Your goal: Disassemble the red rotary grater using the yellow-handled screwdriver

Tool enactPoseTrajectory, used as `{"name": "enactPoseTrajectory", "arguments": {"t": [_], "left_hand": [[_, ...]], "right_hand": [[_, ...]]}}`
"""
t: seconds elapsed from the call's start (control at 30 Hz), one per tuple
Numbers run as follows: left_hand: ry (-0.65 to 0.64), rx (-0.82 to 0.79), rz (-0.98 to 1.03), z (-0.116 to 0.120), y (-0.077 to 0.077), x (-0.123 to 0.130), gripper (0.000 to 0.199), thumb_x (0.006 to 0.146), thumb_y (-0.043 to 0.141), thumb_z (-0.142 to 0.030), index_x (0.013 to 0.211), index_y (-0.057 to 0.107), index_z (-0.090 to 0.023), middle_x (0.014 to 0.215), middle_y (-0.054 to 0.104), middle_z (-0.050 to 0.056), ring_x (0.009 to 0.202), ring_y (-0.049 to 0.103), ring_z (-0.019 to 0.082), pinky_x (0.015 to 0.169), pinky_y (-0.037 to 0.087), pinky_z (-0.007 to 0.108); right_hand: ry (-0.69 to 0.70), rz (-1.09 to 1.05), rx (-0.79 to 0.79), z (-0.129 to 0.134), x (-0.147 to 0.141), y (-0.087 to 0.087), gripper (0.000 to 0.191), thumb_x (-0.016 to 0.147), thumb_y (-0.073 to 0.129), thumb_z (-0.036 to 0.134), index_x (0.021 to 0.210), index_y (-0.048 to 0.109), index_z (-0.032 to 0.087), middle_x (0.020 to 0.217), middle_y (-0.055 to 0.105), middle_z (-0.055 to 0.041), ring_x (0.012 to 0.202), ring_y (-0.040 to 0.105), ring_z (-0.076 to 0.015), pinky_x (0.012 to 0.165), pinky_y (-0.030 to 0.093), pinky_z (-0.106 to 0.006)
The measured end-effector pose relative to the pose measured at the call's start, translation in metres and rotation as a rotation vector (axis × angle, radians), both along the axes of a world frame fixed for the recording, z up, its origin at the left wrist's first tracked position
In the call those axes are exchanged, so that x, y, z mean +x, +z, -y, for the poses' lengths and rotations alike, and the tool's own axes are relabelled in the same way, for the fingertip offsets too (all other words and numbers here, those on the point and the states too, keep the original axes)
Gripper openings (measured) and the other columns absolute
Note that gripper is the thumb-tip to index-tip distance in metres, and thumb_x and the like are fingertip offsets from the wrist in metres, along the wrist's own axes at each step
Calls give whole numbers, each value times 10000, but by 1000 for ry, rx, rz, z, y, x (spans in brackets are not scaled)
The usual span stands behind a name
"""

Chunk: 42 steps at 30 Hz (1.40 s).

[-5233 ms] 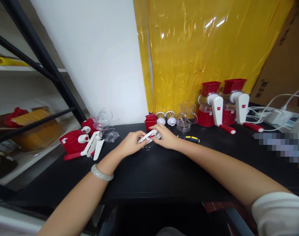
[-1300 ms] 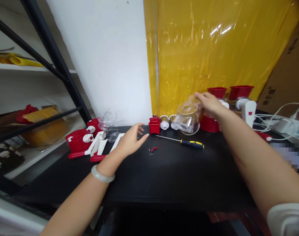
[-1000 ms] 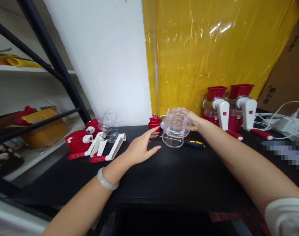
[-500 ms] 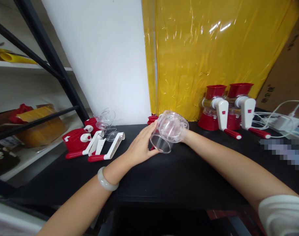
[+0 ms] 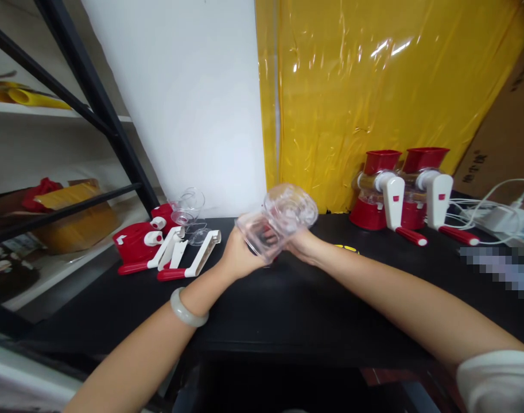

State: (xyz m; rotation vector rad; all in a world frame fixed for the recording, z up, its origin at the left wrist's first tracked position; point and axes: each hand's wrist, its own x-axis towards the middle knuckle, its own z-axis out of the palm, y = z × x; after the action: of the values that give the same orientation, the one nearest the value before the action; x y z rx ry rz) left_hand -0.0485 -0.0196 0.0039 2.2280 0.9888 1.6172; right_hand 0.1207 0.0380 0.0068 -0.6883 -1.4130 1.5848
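Note:
Both hands hold a clear plastic grater housing [image 5: 290,207] above the black table, its round drum at the upper right and its squarish opening tilted toward me. My left hand [image 5: 238,252] grips the squarish end from the left. From below and behind, my right hand [image 5: 305,245] supports the round part, with most of its fingers behind the plastic. The housing is slightly blurred. Just right of my right hand, a small yellow-and-black item [image 5: 348,249] lies on the table, partly covered by my forearm.
Two assembled red-and-white rotary graters [image 5: 371,212] stand at the right, beside white cables [image 5: 492,201]. On the left lie red grater bases [image 5: 135,246], white cranks with red grips [image 5: 201,255] and clear housings [image 5: 188,203]. A black rack [image 5: 93,86] borders the table [image 5: 287,315].
The clear housing has turned in my hands, its squarish opening swinging left and upward. My right hand has shifted lower and left, uncovering the yellow-and-black item.

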Motion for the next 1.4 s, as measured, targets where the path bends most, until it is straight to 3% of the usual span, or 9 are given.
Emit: {"name": "enactPoseTrajectory", "arguments": {"t": [0.13, 0.3, 0.47, 0.6, 0.73, 1.0, 1.17, 1.27, 1.4], "left_hand": [[-228, -417, 330, -6, 11, -15, 609, 743, 840, -403, 1224, 522, -209, 1084, 680, 83, 980, 723, 250, 928, 551, 451], [-313, -658, 456, -7, 23, -33, 493, 761, 802, -483, 1039, 547, -165, 1029, 729, 106, 830, 749, 250, 778, 562, 371], [-306, -802, 488, 1, 33, -28, 480, 735, 821, -443, 1068, 621, -161, 1056, 723, 102, 772, 745, 242, 713, 587, 353], [-247, -823, 504, 2, 34, -25, 468, 727, 829, -433, 1057, 661, -147, 1035, 714, 94, 727, 740, 229, 698, 607, 360], [-169, -796, 538, 0, 34, -27, 464, 746, 824, -433, 1072, 683, -134, 1087, 714, 112, 744, 745, 207, 648, 600, 290], [-81, -766, 535, 0, 34, -26, 519, 691, 859, -477, 1044, 697, -132, 1034, 715, 97, 709, 735, 195, 631, 593, 292], [-37, -729, 508, 0, 33, -26, 563, 670, 871, -500, 1066, 688, -146, 1093, 699, 96, 710, 724, 185, 663, 595, 315], [-47, -704, 562, 1, 35, -27, 579, 735, 817, -538, 1149, 657, -166, 1162, 684, 109, 772, 727, 193, 700, 605, 332], [-184, -664, 607, 3, 38, -29, 715, 796, 685, -690, 1311, 564, -209, 1289, 641, 149, 831, 738, 230, 694, 617, 368]], "right_hand": [[-162, -179, 57, -18, 23, 25, 254, 804, 676, 330, 1025, 569, 263, 929, 702, 8, 824, 673, -156, 868, 554, -392], [-36, -110, 304, -19, 45, 51, 392, 889, 635, 492, 1240, 567, 334, 1253, 654, -43, 1091, 646, -209, 986, 524, -463], [86, -12, 378, -11, 47, 52, 402, 884, 674, 446, 1250, 578, 310, 1321, 620, -68, 1156, 629, -239, 963, 548, -467], [94, -9, 340, -18, 47, 47, 396, 839, 718, 341, 1200, 569, 277, 1192, 655, -69, 1055, 653, -220, 923, 561, -441], [119, -36, 277, -23, 50, 45, 441, 808, 732, 263, 1211, 553, 284, 1135, 664, -55, 1024, 661, -216, 923, 562, -453], [156, -25, 228, -32, 55, 40, 475, 814, 771, 329, 1248, 583, 291, 1164, 669, -63, 1007, 664, -213, 904, 576, -449], [155, -2, 208, -34, 57, 38, 526, 779, 794, 255, 1261, 584, 274, 1151, 676, -67, 1032, 664, -204, 943, 558, -413], [149, -7, 122, -32, 54, 37, 474, 784, 762, 223, 1225, 590, 258, 1121, 689, -59, 963, 682, -186, 919, 579, -400], [183, -36, -99, -24, 47, 40, 291, 944, 534, 400, 1160, 613, 221, 1052, 723, -90, 887, 702, -190, 877, 606, -403]]}}
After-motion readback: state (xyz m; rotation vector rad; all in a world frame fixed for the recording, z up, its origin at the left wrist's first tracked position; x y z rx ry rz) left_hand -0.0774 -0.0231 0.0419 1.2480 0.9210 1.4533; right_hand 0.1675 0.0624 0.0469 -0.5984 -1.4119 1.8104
